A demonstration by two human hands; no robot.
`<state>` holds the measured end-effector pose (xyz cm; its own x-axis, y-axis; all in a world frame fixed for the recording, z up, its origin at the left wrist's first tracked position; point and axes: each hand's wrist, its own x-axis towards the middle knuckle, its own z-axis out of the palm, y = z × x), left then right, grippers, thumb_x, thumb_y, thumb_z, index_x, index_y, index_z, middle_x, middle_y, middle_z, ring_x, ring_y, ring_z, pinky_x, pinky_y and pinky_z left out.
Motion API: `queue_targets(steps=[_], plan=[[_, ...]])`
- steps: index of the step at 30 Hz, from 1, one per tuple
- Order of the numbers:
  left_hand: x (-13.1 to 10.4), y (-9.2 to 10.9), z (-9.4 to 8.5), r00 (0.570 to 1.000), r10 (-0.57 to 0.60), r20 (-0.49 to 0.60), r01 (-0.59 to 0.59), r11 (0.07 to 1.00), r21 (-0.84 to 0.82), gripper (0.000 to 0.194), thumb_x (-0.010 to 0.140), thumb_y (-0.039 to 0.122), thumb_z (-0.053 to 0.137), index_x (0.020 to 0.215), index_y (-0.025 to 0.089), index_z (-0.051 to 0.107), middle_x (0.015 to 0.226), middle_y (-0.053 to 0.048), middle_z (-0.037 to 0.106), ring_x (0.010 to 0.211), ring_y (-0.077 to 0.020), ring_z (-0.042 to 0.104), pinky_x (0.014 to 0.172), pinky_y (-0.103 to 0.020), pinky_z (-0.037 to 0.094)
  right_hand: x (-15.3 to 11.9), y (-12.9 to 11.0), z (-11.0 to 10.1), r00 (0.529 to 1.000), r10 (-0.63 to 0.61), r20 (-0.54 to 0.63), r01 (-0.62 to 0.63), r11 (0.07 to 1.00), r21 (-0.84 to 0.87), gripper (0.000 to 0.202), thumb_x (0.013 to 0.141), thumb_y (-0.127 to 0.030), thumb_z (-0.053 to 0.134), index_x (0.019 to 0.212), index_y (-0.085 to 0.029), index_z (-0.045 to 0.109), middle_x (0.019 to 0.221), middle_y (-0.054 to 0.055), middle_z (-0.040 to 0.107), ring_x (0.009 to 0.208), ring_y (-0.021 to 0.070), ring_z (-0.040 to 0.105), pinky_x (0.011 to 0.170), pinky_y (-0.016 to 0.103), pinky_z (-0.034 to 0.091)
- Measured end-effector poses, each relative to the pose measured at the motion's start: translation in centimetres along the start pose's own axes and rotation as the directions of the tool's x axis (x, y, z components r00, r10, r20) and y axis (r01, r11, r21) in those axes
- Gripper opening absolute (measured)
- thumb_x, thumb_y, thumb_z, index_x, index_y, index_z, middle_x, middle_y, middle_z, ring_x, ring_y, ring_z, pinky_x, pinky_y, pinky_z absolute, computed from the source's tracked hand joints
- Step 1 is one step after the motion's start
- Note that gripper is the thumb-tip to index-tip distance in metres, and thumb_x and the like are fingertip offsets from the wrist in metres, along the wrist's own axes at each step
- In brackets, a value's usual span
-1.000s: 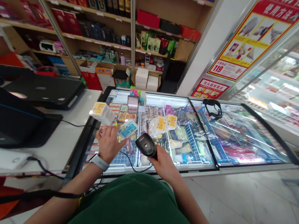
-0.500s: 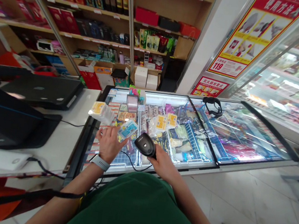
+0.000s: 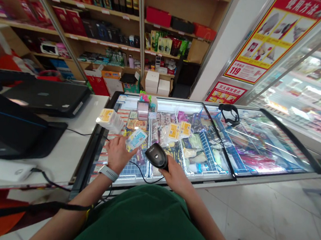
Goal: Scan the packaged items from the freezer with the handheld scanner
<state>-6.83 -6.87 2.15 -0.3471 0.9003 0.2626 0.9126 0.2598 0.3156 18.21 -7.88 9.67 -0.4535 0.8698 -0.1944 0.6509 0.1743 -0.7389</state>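
Note:
My right hand (image 3: 174, 172) is closed round the handle of a black barcode scanner (image 3: 156, 156), its head tilted up toward the left. A thin dark cable runs from it over the glass. My left hand (image 3: 117, 153), with a grey-banded watch on its wrist, grips the near left edge of a clear plastic pack with a blue label (image 3: 136, 138). Some of its fingertips are hidden by the angle. Beyond this hand stands a stack of clear packs with yellow labels (image 3: 109, 118). Two more yellow-labelled packs (image 3: 174, 131) lie on the glass to the right of the scanner.
Beneath my hands is a glass-topped chest freezer (image 3: 244, 169) with bagged goods inside. A black strap-like object (image 3: 230, 114) lies on its lid. To the left is a counter (image 3: 83, 127) with a dark monitor and a black case. Stocked shelves (image 3: 103, 11) stand behind.
The blue-labelled pack has tilted slightly in my left hand. The scanner stays almost where it was, and the whole view has shifted a little.

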Motion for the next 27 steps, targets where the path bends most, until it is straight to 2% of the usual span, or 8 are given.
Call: queue_targets(steps=[3,6,10,15,22,27], plan=[[1.1,-1.9,2.0,0.976,-0.168,0.137,0.166,0.986,0.026,0.059,0.073,0.06,0.062,0.116,0.019,0.058,0.12,-0.014,0.062,0.115,-0.034,0.053,0.095,-0.046,0.038,-0.2,0.3,0.0,1.0,0.005,0.003,-0.005,1.0,0.002,0.025,0.082,-0.015,0.056,0.106,-0.019,0.048,0.107,0.009,0.06,0.102,0.0241,0.057,0.086,0.033,0.04],[2.7,-3.8,4.1,0.95,-0.242,0.196,0.237,0.97,0.049,0.059,0.072,0.062,0.06,0.111,0.017,0.062,0.111,-0.016,0.066,0.107,-0.0348,0.058,0.087,-0.046,0.043,-0.5,0.7,0.0,1.0,0.02,0.014,-0.02,1.0,-0.009,0.022,0.082,-0.016,0.057,0.102,-0.02,0.048,0.104,0.008,0.061,0.1,0.0237,0.057,0.084,0.033,0.041],[5.0,-5.2,6.3,0.919,-0.317,0.234,0.307,0.949,0.078,0.065,0.071,0.065,0.058,0.112,0.016,0.063,0.117,-0.019,0.064,0.105,-0.0366,0.059,0.085,-0.048,0.044,-1.0,1.2,-0.1,0.999,0.043,0.014,-0.043,0.999,-0.001,0.019,0.084,-0.017,0.056,0.102,-0.02,0.049,0.102,0.008,0.061,0.097,0.0229,0.058,0.082,0.032,0.041],[6.8,-5.4,8.5,0.906,-0.351,0.236,0.337,0.936,0.097,0.062,0.072,0.062,0.057,0.111,0.014,0.062,0.117,-0.021,0.063,0.111,-0.0376,0.056,0.095,-0.054,0.037,-1.5,1.9,-0.3,0.999,0.052,-0.004,-0.052,0.999,0.017,0.02,0.084,-0.017,0.056,0.103,-0.019,0.051,0.104,0.009,0.061,0.098,0.0229,0.057,0.084,0.032,0.041],[7.5,-5.7,10.2,0.897,-0.376,0.233,0.356,0.926,0.126,0.062,0.075,0.057,0.055,0.119,0.013,0.058,0.119,-0.021,0.061,0.113,-0.0386,0.055,0.096,-0.057,0.034,-2.2,2.6,-0.2,0.995,0.086,-0.04,-0.085,0.996,0.027,0.022,0.083,-0.015,0.056,0.104,-0.019,0.051,0.104,0.008,0.061,0.098,0.0228,0.057,0.085,0.033,0.042],[7.2,-5.8,10.1,0.897,-0.372,0.24,0.347,0.927,0.142,0.062,0.076,0.058,0.053,0.12,0.015,0.057,0.121,-0.02,0.061,0.114,-0.0381,0.054,0.1,-0.058,0.03,-2.1,2.9,0.2,0.997,0.074,-0.035,-0.074,0.997,0.01,0.022,0.083,-0.016,0.056,0.104,-0.019,0.051,0.104,0.008,0.06,0.097,0.023,0.057,0.083,0.033,0.042]])
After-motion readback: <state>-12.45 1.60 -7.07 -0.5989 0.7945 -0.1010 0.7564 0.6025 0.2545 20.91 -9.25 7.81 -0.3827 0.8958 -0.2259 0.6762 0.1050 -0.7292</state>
